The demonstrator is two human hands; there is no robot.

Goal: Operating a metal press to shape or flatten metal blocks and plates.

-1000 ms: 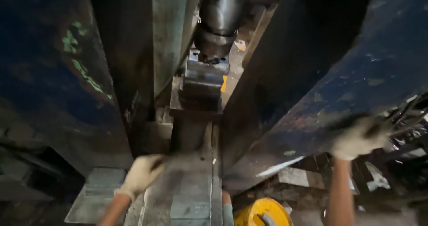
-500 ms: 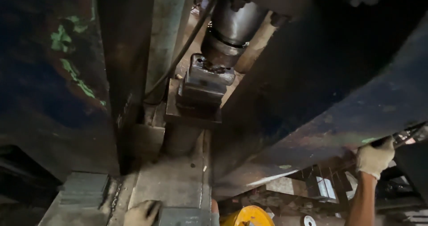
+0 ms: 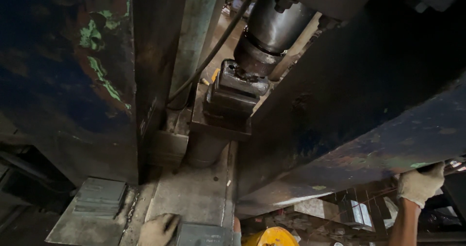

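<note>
I look up into a large dark press. My left hand [image 3: 158, 230], in a dirty work glove, rests at the bottom edge on a flat grey metal plate [image 3: 204, 235] lying on the press bed [image 3: 194, 192]. My right hand [image 3: 420, 183], also gloved, grips the lower edge of the dark blue press frame [image 3: 369, 129] at the far right. Above the bed hangs the steel ram cylinder [image 3: 272, 30] with a black tool block [image 3: 233, 93] under it, sitting on a dark square die plate [image 3: 218, 124].
A stack of grey metal plates [image 3: 99, 197] lies left of the bed. The left frame wall [image 3: 63, 81] shows worn blue and green paint. A black cable [image 3: 213, 47] runs down beside a green column [image 3: 196, 37]. A yellow round object [image 3: 272, 237] sits below.
The view has tilted upward and moved closer to the press. My left hand has slid down the bed to the grey plate at the bottom edge. My right hand stays on the frame edge.
</note>
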